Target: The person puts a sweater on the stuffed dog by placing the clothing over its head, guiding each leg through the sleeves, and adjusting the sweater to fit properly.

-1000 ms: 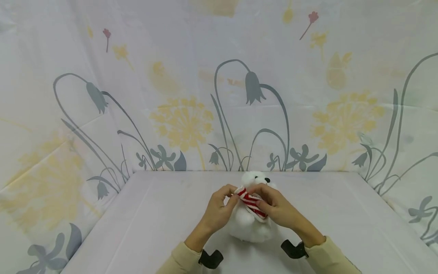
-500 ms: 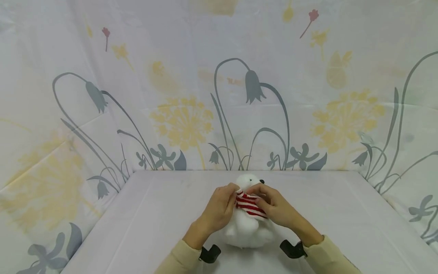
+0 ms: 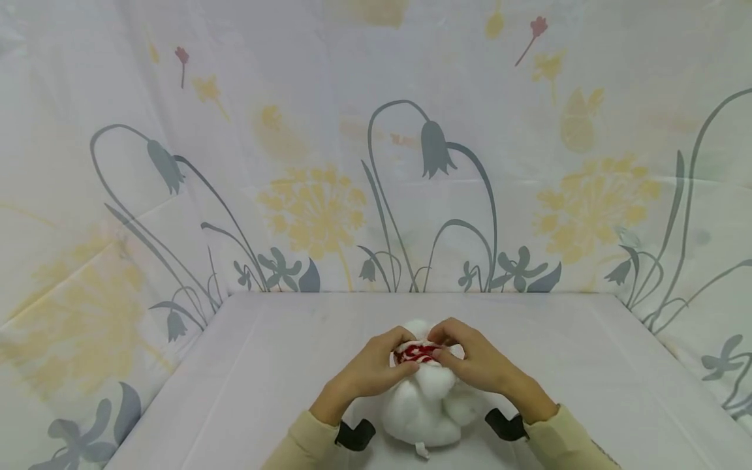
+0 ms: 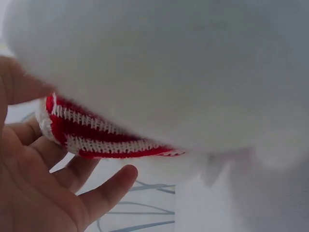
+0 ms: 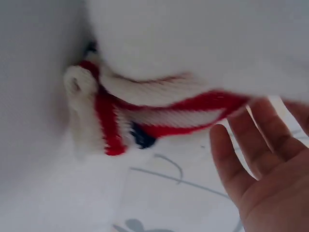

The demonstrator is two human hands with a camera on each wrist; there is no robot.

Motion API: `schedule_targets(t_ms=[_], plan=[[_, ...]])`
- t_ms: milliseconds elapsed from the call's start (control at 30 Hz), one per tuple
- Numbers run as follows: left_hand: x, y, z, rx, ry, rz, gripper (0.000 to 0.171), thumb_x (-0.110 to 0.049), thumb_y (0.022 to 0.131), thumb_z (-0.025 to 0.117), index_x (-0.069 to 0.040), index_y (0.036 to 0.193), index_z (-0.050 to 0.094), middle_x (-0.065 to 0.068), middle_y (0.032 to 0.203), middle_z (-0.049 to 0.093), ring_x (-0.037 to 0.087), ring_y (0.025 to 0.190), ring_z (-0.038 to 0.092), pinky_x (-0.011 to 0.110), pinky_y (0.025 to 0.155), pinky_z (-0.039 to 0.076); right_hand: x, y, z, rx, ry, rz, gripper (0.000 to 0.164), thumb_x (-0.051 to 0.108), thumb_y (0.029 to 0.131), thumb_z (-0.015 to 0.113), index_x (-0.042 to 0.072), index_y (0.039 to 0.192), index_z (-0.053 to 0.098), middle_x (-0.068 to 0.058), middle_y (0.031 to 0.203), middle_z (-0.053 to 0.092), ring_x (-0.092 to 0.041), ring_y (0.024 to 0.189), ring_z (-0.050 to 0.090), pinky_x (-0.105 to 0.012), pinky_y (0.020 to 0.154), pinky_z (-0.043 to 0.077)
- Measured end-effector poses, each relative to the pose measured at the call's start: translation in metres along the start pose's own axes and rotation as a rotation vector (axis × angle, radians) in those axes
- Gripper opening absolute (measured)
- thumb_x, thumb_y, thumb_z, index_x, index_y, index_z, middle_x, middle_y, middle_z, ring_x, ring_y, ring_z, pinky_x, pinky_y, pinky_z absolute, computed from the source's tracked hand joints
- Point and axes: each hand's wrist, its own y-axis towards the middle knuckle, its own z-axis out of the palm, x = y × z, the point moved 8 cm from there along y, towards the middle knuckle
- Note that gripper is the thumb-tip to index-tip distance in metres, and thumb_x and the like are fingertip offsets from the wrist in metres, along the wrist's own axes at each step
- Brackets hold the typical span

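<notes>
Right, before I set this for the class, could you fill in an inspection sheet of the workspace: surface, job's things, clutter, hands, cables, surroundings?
Surface: pale, smooth-looking table.
Job's things: white plush toy with a small tag at its lower edge; red-and-white striped knit across it, with dark blue bits in the right wrist view.
Clutter: nothing seen.
Hands: left hand and right hand hold the knit from either side; a black wrist piece shows at each cuff.
Cables: nothing seen.
Surroundings: pale backdrop printed with grey bell-shaped flowers and yellow blooms.
</notes>
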Motion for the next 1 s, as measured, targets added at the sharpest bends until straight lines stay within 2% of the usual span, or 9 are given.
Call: schedule_targets(t_ms=[100,233,333,467,600,667,733,833,1000], plan=[[0.004,-0.001,-0.003,-0.057,0.014,-0.049,0.016,-0.010,0.090,0.065,-0.013,0.104,0.057,-0.005,0.095,0.061,0.008,0.089,0.058,0.029,0.078,0.048,0.006,0.000,-0.005,-0.014,-0.068,-0.005,0.009,0.018,0.091,0.064,0.025,0.089,0.057,0.012,0.079,0.055,-0.005,0.072,0.053,-0.029,0.064,0.048],[0.007,-0.001,-0.007,-0.138,0.016,-0.067,0.008,-0.008,0.089,0.064,-0.012,0.092,0.058,-0.005,0.087,0.059,0.012,0.093,0.061,0.029,0.081,0.049,0.012,-0.002,0.002,0.111,-0.098,0.034,0.015,0.038,0.089,0.066,0.028,0.085,0.055,0.014,0.060,0.047,-0.001,0.053,0.042,-0.020,0.049,0.037],[0.008,-0.002,-0.008,-0.156,0.017,-0.069,0.011,-0.007,0.090,0.063,-0.013,0.088,0.053,-0.007,0.085,0.058,0.013,0.097,0.062,0.031,0.083,0.049,0.017,-0.005,0.007,0.191,-0.097,0.033,0.027,0.047,0.081,0.072,0.028,0.092,0.055,0.013,0.063,0.050,-0.001,0.055,0.044,-0.020,0.051,0.039],[0.006,-0.002,-0.008,-0.139,0.023,-0.067,0.011,-0.009,0.093,0.059,-0.014,0.090,0.049,-0.008,0.087,0.060,0.013,0.100,0.061,0.033,0.082,0.048,0.021,-0.007,0.009,0.234,-0.047,0.021,0.039,0.043,0.075,0.078,0.028,0.102,0.055,0.012,0.077,0.058,-0.006,0.066,0.052,-0.023,0.059,0.046],[0.003,-0.001,-0.011,-0.123,-0.016,-0.054,0.006,-0.011,0.097,0.055,-0.012,0.095,0.049,-0.003,0.092,0.065,0.014,0.099,0.062,0.030,0.076,0.049,0.023,-0.007,0.008,0.221,0.008,-0.019,0.039,0.035,0.079,0.078,0.025,0.108,0.055,0.010,0.089,0.061,-0.010,0.073,0.056,-0.026,0.062,0.049],[0.004,-0.001,-0.011,-0.118,-0.058,-0.057,0.004,-0.012,0.098,0.053,-0.011,0.097,0.050,0.001,0.091,0.067,0.012,0.090,0.063,0.025,0.068,0.048,0.024,-0.005,0.007,0.201,0.033,-0.039,0.037,0.032,0.081,0.077,0.022,0.109,0.055,0.009,0.092,0.062,-0.010,0.074,0.058,-0.028,0.063,0.050],[0.006,0.000,-0.011,-0.112,-0.102,-0.076,0.002,-0.011,0.098,0.052,-0.010,0.099,0.051,0.004,0.081,0.065,0.008,0.075,0.060,0.022,0.060,0.045,0.024,-0.004,0.008,0.187,0.050,-0.048,0.037,0.029,0.082,0.075,0.020,0.112,0.054,0.010,0.092,0.063,-0.008,0.074,0.058,-0.029,0.063,0.050],[0.005,0.000,-0.011,-0.099,-0.154,-0.107,0.008,-0.009,0.098,0.051,-0.008,0.105,0.055,0.004,0.063,0.054,0.005,0.054,0.047,0.020,0.049,0.036,0.024,-0.003,0.009,0.163,0.052,-0.067,0.044,0.024,0.083,0.075,0.017,0.118,0.049,0.010,0.089,0.064,-0.006,0.071,0.057,-0.029,0.062,0.050],[-0.019,-0.002,-0.017,-0.044,-0.227,-0.121,0.023,-0.004,0.098,0.048,-0.004,0.120,0.056,0.000,0.056,0.042,0.004,0.047,0.035,0.020,0.046,0.030,0.023,-0.001,0.011,0.097,0.034,-0.127,0.066,0.020,0.083,0.075,0.014,0.135,0.036,0.012,0.081,0.062,-0.004,0.065,0.055,-0.030,0.060,0.050]])
